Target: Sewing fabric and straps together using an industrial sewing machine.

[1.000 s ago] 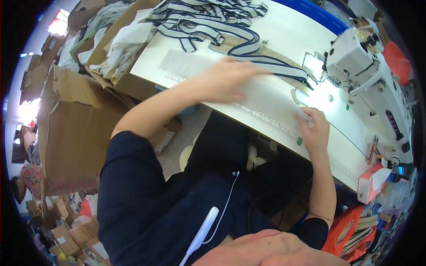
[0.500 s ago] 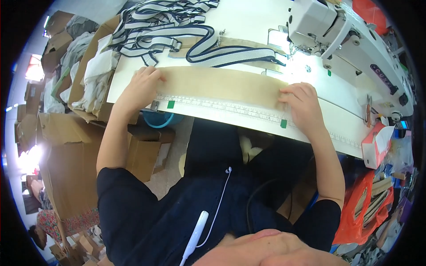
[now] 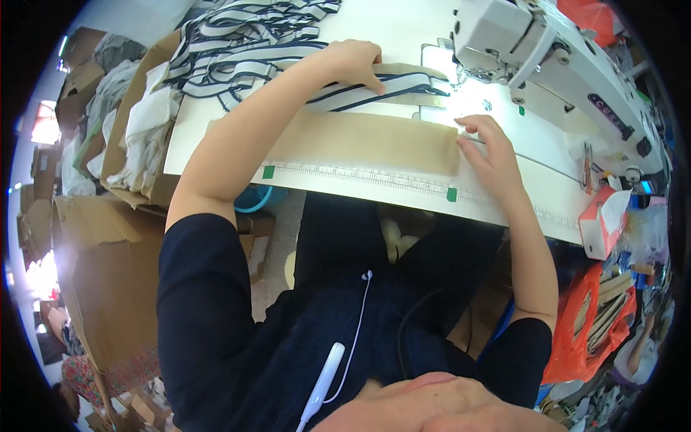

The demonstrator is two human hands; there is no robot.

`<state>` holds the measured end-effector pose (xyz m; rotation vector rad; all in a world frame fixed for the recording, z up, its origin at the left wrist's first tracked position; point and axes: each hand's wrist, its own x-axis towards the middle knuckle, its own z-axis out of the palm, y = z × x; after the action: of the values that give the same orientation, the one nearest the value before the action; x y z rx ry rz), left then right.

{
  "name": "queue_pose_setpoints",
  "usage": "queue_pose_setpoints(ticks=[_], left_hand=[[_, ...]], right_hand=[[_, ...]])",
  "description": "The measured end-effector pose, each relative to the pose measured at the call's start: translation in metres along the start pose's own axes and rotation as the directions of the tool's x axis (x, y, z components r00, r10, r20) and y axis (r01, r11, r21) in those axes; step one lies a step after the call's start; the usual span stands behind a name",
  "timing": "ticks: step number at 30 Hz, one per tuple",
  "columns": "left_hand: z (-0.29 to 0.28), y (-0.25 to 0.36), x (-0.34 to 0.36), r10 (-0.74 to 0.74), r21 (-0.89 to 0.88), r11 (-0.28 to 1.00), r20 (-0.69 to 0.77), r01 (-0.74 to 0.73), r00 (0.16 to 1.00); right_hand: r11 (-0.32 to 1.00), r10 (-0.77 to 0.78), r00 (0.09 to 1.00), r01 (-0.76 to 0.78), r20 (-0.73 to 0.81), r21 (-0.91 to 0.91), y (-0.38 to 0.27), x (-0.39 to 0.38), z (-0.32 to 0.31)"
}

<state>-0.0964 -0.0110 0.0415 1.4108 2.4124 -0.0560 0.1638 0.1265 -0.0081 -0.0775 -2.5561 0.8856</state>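
A long beige fabric strip (image 3: 360, 140) lies flat along a measuring scale (image 3: 345, 176) on the white table's near edge. My left hand (image 3: 354, 63) is stretched over a grey-white strap with navy edges (image 3: 392, 86), its thumb spread from the fingers. Whether it touches the strap cannot be seen. My left forearm covers part of the beige strip's left portion. At the strip's right end is my right hand (image 3: 493, 155), with thumb and forefinger apart and nothing visibly gripped. More beige fabric (image 3: 410, 70) shows beneath the striped strap.
A white sewing machine (image 3: 518, 43) stands at the right, its lamp lit. Striped straps (image 3: 237, 43) are heaped at the far left. Scissors (image 3: 587, 169) and a red-white tissue box (image 3: 603, 223) lie at the right edge. A carton of white cloth (image 3: 144, 122) stands left.
My left hand has let go of the beige strip's left end and moved far and right over the striped strap. My right fingers have opened at the strip's right end.
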Motion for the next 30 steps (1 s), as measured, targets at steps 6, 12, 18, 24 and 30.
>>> queue_pose_setpoints(ticks=[6, 12, 18, 24, 30], left_hand=[[0.013, 0.002, -0.023, 0.351, 0.117, 0.937, -0.296, -0.330, 0.888], [0.018, -0.012, -0.036, 0.462, 0.123, 0.885, -0.350, -0.448, 0.815], [0.037, -0.011, -0.050, 0.411, 0.151, 0.909, -0.482, -0.389, 0.774], [0.014, -0.031, -0.063, 0.556, 0.429, 0.830, -0.593, -0.356, 0.583], [0.026, -0.010, -0.135, 0.680, 0.611, 0.711, -0.471, -0.348, 0.561]], right_hand=[[0.892, 0.431, 0.902, -0.427, 0.001, 0.149, 0.000, 0.033, 0.002], [0.867, 0.418, 0.907, -0.381, -0.052, 0.321, 0.013, 0.047, 0.015], [0.940, 0.192, 0.959, -0.119, -0.207, 0.319, 0.008, 0.035, 0.020], [0.823, 0.273, 0.947, -0.139, -0.169, 0.551, 0.003, 0.028, 0.016], [0.891, -0.450, 0.891, 0.443, -0.065, -0.097, -0.006, 0.015, -0.005]])
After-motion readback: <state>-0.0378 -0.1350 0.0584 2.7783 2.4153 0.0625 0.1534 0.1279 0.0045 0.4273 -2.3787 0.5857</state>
